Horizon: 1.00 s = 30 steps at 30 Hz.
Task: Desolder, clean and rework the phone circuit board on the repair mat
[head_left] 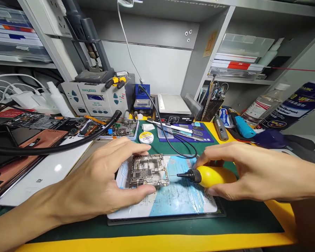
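My left hand [107, 178] spans a phone circuit board [149, 170], with the thumb at its near edge and the fingers at its far left corner. Small chips and metal frames cover the board, and an opening shows in its upper part. A yellow squeeze bottle [216, 176] with a black nozzle and thin needle lies on its side in my right hand [241, 171]. Its needle points left, with the tip close to the board's right edge. Beneath both is a flat white and blue pad [173, 201] with a worn, shiny surface.
A hot air station [95, 101] stands behind on the left, its black hose [68, 148] crossing above opened phones [41, 168]. Tweezers and tools lie behind the pad on a purple mat [207, 136]. A spray can [294, 101] and clear bottle [267, 103] stand right.
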Available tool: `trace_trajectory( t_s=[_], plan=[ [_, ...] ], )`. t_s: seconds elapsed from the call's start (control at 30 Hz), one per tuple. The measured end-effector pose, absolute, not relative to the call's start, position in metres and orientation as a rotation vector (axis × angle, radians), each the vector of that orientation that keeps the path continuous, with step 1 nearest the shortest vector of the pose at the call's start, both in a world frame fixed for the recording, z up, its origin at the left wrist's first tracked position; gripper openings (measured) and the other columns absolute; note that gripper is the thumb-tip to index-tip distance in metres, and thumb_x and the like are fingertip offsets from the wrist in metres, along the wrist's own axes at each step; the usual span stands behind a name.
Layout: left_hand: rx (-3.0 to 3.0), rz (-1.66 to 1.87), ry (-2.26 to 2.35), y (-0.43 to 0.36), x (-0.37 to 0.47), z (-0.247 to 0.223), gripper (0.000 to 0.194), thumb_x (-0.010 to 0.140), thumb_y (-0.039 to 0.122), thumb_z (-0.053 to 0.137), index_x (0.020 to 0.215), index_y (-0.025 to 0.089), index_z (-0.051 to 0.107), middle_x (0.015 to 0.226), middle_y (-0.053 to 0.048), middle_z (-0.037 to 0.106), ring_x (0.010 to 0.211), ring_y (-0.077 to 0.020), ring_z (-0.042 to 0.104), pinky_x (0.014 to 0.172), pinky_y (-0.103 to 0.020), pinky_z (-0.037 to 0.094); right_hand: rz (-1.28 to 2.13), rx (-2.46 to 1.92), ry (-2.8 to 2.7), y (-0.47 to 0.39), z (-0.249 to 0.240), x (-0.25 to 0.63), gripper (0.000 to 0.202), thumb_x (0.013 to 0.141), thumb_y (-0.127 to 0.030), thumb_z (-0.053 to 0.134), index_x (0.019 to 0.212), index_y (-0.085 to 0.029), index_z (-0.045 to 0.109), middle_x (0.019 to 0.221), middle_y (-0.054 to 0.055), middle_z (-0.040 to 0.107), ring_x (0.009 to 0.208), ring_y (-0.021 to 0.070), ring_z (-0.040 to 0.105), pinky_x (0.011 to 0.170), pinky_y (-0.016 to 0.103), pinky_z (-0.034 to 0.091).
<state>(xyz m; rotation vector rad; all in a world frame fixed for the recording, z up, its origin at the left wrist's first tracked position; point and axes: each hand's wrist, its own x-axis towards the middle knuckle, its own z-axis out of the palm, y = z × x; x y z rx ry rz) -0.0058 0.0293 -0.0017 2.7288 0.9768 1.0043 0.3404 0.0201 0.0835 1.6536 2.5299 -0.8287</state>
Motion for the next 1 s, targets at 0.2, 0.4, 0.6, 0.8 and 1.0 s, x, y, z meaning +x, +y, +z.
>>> trace_trajectory(
  t_s=[0.2,0.4,0.6,0.8,1.0],
  plan=[
    [2.75,1.018,0.975,0.0296,-0.0058,0.002,0.056,0.1,0.062,0.083,0.143,0.031,0.063,0.127,-0.002,0.083,0.111,-0.0265,0.082,0.096,-0.04,0.064,-0.796,1.688,2.522,0.0207,0.0824,0.341,0.027,0.078,-0.052,0.077,0.1,-0.04,0.086,0.102,0.006,0.086,0.078,0.034,0.077,0.059,0.046,0.058],
    [2.752,1.021,0.958,0.029,-0.006,0.0028,0.054,0.101,0.062,0.081,0.143,0.031,0.064,0.123,-0.003,0.083,0.106,-0.0273,0.082,0.09,-0.041,0.065,-0.781,1.673,2.579,0.0214,0.0776,0.3432,0.026,0.079,-0.047,0.077,0.101,-0.04,0.086,0.101,0.006,0.087,0.072,0.0323,0.076,0.052,0.044,0.057],
    [2.741,1.034,0.961,0.0288,-0.0049,0.0066,0.055,0.099,0.061,0.085,0.14,0.029,0.067,0.122,-0.003,0.083,0.107,-0.0273,0.082,0.092,-0.04,0.066,-0.765,1.643,2.593,0.0217,0.0764,0.3442,0.024,0.081,-0.046,0.075,0.102,-0.042,0.087,0.103,0.005,0.087,0.07,0.0307,0.076,0.048,0.042,0.055],
    [2.755,1.034,0.947,0.0301,-0.0061,0.0063,0.053,0.103,0.061,0.081,0.143,0.03,0.063,0.125,-0.003,0.082,0.111,-0.0254,0.081,0.098,-0.04,0.065,-0.752,1.647,2.594,0.0223,0.0763,0.3444,0.028,0.082,-0.052,0.078,0.104,-0.039,0.089,0.103,0.007,0.088,0.066,0.0293,0.075,0.044,0.04,0.052],
    [2.771,1.01,0.935,0.0304,-0.0074,0.0057,0.055,0.105,0.063,0.079,0.143,0.028,0.062,0.125,-0.003,0.081,0.113,-0.0251,0.081,0.1,-0.039,0.064,-0.69,1.657,2.679,0.0197,0.0765,0.343,0.034,0.082,-0.057,0.083,0.101,-0.031,0.092,0.097,0.006,0.088,0.062,0.0247,0.075,0.041,0.032,0.049]
  ],
)
